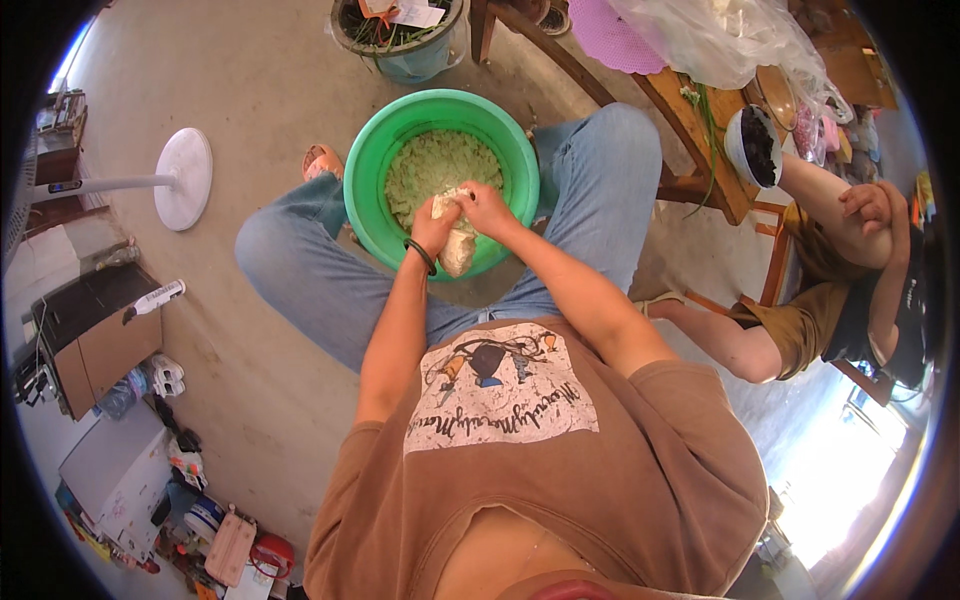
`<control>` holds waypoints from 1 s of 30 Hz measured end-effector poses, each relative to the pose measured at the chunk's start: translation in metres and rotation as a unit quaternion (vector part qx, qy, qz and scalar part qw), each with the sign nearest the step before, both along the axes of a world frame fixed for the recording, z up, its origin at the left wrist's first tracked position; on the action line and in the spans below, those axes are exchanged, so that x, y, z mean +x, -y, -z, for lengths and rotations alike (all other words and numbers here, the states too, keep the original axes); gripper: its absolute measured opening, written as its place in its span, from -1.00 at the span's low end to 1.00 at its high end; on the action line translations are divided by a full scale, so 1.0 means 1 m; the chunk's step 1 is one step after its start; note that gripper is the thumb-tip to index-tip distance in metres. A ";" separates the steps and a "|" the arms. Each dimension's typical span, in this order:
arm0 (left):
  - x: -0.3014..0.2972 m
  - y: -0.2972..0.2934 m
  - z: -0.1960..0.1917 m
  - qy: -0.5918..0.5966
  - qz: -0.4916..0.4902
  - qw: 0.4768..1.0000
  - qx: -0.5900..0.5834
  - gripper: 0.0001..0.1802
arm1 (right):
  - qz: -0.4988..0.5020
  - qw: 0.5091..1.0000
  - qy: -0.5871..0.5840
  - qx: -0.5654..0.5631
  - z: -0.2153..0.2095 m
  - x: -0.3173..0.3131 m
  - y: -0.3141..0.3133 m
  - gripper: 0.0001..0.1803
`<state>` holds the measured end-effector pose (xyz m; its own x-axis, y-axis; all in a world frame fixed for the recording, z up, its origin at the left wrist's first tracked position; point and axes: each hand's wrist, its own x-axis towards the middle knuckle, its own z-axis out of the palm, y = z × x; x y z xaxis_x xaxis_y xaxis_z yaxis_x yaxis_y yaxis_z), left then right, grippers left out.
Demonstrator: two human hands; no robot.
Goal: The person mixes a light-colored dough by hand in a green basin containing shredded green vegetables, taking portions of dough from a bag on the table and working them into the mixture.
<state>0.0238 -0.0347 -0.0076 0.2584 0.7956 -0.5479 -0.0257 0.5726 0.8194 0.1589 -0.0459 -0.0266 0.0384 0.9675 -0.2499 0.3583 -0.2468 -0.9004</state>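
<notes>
A round green basin (358, 200) stands between my knees. Pale green, finely crumbled stuff (440, 165) fills its bottom; its kind I cannot tell. Over the basin's near rim, both my hands are closed round the upper part of a whitish, bulging bundle (458, 255) that looks like a cloth bag. My left hand (433, 227), with a dark band at its wrist, grips it from the left. From the right, my right hand (487, 210) holds its gathered top, the fingers close to the left ones. The bundle's fat lower end hangs below the hands; its contents are hidden.
A plant pot (415, 62) stands beyond the basin. At the right, a wooden table (690, 115) bears a clear plastic bag (700, 40) and a bowl of dark stuff (752, 148). Another person (815, 300) sits beside it. A stand fan's round base (187, 180) is at the left.
</notes>
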 end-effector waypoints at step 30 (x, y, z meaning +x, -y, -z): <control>-0.009 -0.008 -0.014 0.046 -0.018 0.997 -0.057 -0.72 | -0.158 0.985 0.026 0.065 -0.046 0.011 -0.009 -0.42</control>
<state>0.0151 -0.0270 0.0068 0.2846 0.7391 -0.6106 -0.1200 0.6593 0.7422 0.1703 -0.0366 0.0198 -0.2607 0.9566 -0.1298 0.4461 0.0001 -0.8950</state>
